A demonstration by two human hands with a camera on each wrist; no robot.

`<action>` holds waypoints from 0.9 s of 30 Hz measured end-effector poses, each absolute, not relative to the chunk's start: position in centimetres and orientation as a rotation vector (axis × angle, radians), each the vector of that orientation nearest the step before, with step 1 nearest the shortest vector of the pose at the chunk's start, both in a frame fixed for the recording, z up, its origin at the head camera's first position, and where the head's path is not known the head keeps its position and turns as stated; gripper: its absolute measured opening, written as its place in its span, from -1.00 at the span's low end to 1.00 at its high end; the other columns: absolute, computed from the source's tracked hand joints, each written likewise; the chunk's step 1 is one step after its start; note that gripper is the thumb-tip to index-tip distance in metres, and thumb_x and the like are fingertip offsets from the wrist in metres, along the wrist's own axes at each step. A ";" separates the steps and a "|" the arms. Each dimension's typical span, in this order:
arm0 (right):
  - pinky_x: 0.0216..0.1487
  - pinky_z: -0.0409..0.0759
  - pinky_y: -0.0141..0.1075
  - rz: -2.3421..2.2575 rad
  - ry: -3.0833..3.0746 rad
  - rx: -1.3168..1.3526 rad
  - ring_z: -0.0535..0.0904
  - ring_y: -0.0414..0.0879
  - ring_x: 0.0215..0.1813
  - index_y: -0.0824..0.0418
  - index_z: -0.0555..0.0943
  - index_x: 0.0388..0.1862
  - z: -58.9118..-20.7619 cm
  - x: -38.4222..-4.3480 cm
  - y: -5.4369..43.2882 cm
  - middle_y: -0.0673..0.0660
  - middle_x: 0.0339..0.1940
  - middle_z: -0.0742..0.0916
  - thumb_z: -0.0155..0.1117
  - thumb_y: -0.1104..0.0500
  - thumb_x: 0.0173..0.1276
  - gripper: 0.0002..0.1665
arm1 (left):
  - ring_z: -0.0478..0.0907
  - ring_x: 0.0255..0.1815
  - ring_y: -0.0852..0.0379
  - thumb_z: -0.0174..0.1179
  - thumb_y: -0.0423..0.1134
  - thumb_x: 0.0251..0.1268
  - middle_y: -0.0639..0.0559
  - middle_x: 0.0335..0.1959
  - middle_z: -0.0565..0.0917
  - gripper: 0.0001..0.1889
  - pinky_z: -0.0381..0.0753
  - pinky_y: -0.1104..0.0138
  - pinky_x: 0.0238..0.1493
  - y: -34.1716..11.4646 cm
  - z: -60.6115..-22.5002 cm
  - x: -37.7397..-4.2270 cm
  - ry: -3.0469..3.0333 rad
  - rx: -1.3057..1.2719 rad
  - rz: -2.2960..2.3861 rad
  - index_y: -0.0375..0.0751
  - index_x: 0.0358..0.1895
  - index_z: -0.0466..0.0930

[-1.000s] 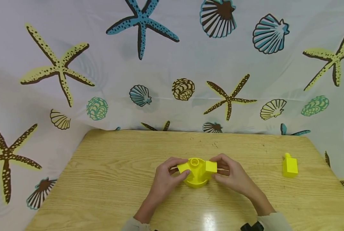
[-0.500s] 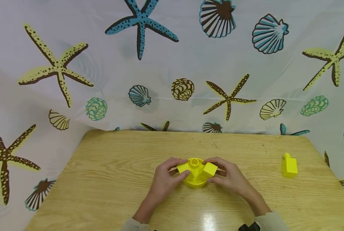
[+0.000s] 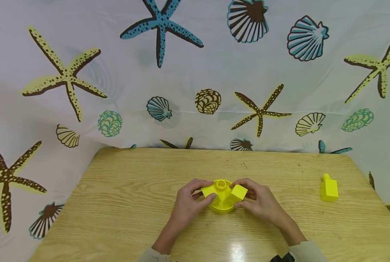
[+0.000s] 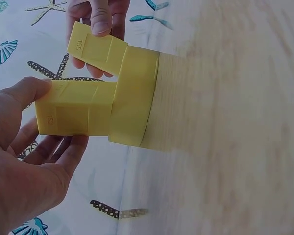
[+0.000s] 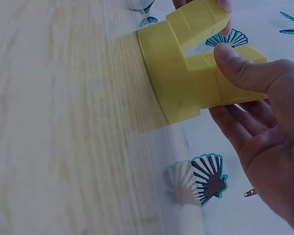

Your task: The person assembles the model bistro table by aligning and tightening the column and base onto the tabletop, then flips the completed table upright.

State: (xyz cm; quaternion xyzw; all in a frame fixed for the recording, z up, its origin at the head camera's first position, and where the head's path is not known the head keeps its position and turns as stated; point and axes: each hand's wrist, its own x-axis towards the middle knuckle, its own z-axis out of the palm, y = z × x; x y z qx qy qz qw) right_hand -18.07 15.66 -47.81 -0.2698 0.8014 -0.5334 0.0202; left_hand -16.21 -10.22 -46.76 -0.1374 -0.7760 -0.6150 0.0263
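Note:
A round yellow base (image 3: 222, 209) lies on the table, with an open ring-shaped socket (image 3: 221, 185) at its far side. My left hand (image 3: 189, 200) grips a yellow rectangular block (image 4: 73, 110) that stands up from the base's left side, thumb on the near face. On the right side stands a second yellow block (image 3: 238, 192), pinched between the thumb and fingers of my right hand (image 3: 261, 202). Its top face sits turned at an angle in the head view. Both wrist views show the blocks upright from the base (image 5: 164, 73), their lower ends hidden behind its wall.
Another yellow block (image 3: 329, 190) with a round peg at one end lies at the right of the wooden table (image 3: 132, 203). A white cloth (image 3: 188, 69) printed with shells and starfish hangs behind and beside the table.
The right hand has turned the right block and shifted a little leftward with it; its square top now sits at an angle. The left hand and base hold their place.

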 end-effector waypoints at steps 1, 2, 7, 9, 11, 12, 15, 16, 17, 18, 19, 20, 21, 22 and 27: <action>0.18 0.67 -0.20 -1.656 2.489 -0.842 0.64 0.16 0.25 0.26 0.58 0.23 -47.8 -18.1 15.7 0.20 0.20 0.69 0.56 0.31 0.21 -0.40 | 0.63 0.16 -0.01 0.44 -0.33 0.29 0.00 0.05 0.66 -0.69 0.69 0.23 0.14 -10.2 -46.7 -16.2 -2.401 -0.420 -1.899 -0.12 0.10 0.73; 0.18 0.67 -0.20 -1.655 2.492 -0.845 0.64 0.16 0.25 0.26 0.58 0.23 -47.8 -18.1 15.7 0.20 0.19 0.69 0.56 0.31 0.21 -0.40 | 0.63 0.16 -0.01 0.44 -0.33 0.30 0.00 0.05 0.66 -0.69 0.69 0.23 0.13 -10.2 -46.7 -16.2 -2.404 -0.417 -1.895 -0.12 0.09 0.73; 0.17 0.67 -0.20 -1.662 2.480 -0.849 0.63 0.18 0.25 0.28 0.57 0.24 -47.7 -18.2 15.8 0.22 0.21 0.68 0.57 0.32 0.20 -0.38 | 0.62 0.16 -0.05 0.43 -0.33 0.30 -0.03 0.05 0.66 -0.69 0.69 0.22 0.14 -10.0 -46.7 -16.3 -2.408 -0.412 -1.884 -0.17 0.10 0.72; 0.17 0.67 -0.20 -1.664 2.466 -0.832 0.62 0.18 0.26 0.28 0.57 0.25 -47.7 -18.2 15.8 0.22 0.22 0.67 0.56 0.33 0.21 -0.38 | 0.62 0.16 -0.07 0.43 -0.33 0.30 -0.05 0.05 0.66 -0.69 0.69 0.21 0.14 -10.0 -46.7 -16.3 -2.409 -0.418 -1.873 -0.20 0.10 0.72; 0.18 0.67 -0.20 -1.660 2.450 -0.815 0.60 0.17 0.29 0.28 0.56 0.27 -47.5 -18.2 15.9 0.23 0.26 0.65 0.55 0.32 0.22 -0.36 | 0.62 0.16 -0.09 0.43 -0.33 0.31 -0.06 0.05 0.66 -0.69 0.68 0.20 0.15 -10.0 -46.8 -16.3 -2.411 -0.421 -1.864 -0.22 0.10 0.71; 0.19 0.67 -0.20 -1.654 2.444 -0.815 0.59 0.17 0.29 0.27 0.55 0.30 -47.4 -18.2 15.9 0.24 0.28 0.64 0.55 0.31 0.23 -0.35 | 0.62 0.16 -0.09 0.42 -0.33 0.31 -0.07 0.05 0.66 -0.69 0.68 0.19 0.15 -10.0 -46.8 -16.3 -2.414 -0.423 -1.859 -0.23 0.10 0.71; 0.22 0.65 -0.19 -1.653 2.404 -0.799 0.56 0.15 0.33 0.22 0.52 0.37 -47.0 -18.0 16.1 0.26 0.34 0.61 0.54 0.27 0.26 -0.30 | 0.62 0.17 -0.09 0.41 -0.33 0.32 -0.07 0.06 0.66 -0.68 0.68 0.19 0.15 -10.0 -46.7 -16.3 -2.435 -0.432 -1.819 -0.25 0.12 0.70; 0.23 0.64 -0.19 -1.654 2.392 -0.798 0.56 0.15 0.34 0.20 0.51 0.38 -46.8 -18.0 16.3 0.27 0.35 0.60 0.55 0.26 0.26 -0.29 | 0.62 0.17 -0.08 0.41 -0.34 0.33 -0.07 0.08 0.65 -0.67 0.68 0.19 0.15 -9.9 -46.6 -16.2 -2.444 -0.439 -1.791 -0.26 0.14 0.69; 0.25 0.63 -0.18 -1.653 2.385 -0.799 0.55 0.14 0.34 0.17 0.52 0.38 -46.6 -17.9 16.5 0.27 0.35 0.60 0.55 0.25 0.26 -0.29 | 0.61 0.17 -0.07 0.41 -0.34 0.32 -0.06 0.09 0.64 -0.64 0.68 0.18 0.16 -9.9 -46.5 -16.1 -2.459 -0.446 -1.739 -0.25 0.16 0.68; 0.25 0.63 -0.16 -1.656 2.382 -0.802 0.56 0.15 0.34 0.16 0.53 0.38 -46.3 -17.9 16.8 0.26 0.34 0.61 0.55 0.25 0.27 -0.30 | 0.61 0.17 -0.07 0.42 -0.35 0.31 -0.06 0.10 0.63 -0.62 0.68 0.17 0.17 -9.8 -46.3 -16.0 -2.469 -0.459 -1.679 -0.25 0.18 0.66; 0.26 0.63 -0.14 -1.657 2.387 -0.808 0.56 0.16 0.32 0.15 0.53 0.38 -46.1 -17.8 17.0 0.25 0.33 0.62 0.55 0.25 0.27 -0.31 | 0.60 0.17 -0.06 0.43 -0.35 0.30 -0.05 0.11 0.62 -0.60 0.68 0.16 0.18 -9.7 -46.1 -15.9 -2.475 -0.468 -1.615 -0.24 0.19 0.66; 0.26 0.63 -0.12 -1.655 2.406 -0.811 0.57 0.16 0.31 0.13 0.55 0.36 -45.8 -17.8 17.4 0.23 0.31 0.63 0.55 0.26 0.26 -0.32 | 0.59 0.17 -0.05 0.44 -0.36 0.28 -0.04 0.12 0.61 -0.58 0.67 0.15 0.19 -9.6 -45.9 -15.8 -2.473 -0.480 -1.553 -0.23 0.20 0.65; 0.26 0.63 -0.09 -1.653 2.429 -0.816 0.58 0.17 0.30 0.13 0.56 0.34 -45.5 -17.7 17.7 0.21 0.29 0.65 0.55 0.27 0.27 -0.34 | 0.58 0.18 -0.04 0.46 -0.37 0.26 -0.03 0.13 0.59 -0.57 0.67 0.14 0.20 -9.4 -45.6 -15.6 -2.469 -0.495 -1.488 -0.22 0.20 0.65; 0.26 0.63 -0.08 -1.648 2.463 -0.815 0.58 0.17 0.29 0.13 0.57 0.33 -45.2 -17.7 18.1 0.19 0.27 0.66 0.54 0.27 0.28 -0.36 | 0.57 0.18 -0.02 0.47 -0.37 0.24 -0.03 0.13 0.58 -0.55 0.66 0.14 0.21 -9.2 -45.4 -15.4 -2.460 -0.512 -1.424 -0.21 0.20 0.65; 0.24 0.64 -0.09 -1.619 2.691 -0.724 0.60 0.08 0.24 0.16 0.56 0.33 -44.2 -17.8 20.4 0.10 0.21 0.68 0.47 0.24 0.36 -0.43 | 0.55 0.20 0.03 0.50 -0.38 0.19 0.00 0.14 0.56 -0.55 0.66 0.24 0.20 -7.6 -44.5 -14.4 -2.432 -0.623 -1.245 -0.20 0.17 0.66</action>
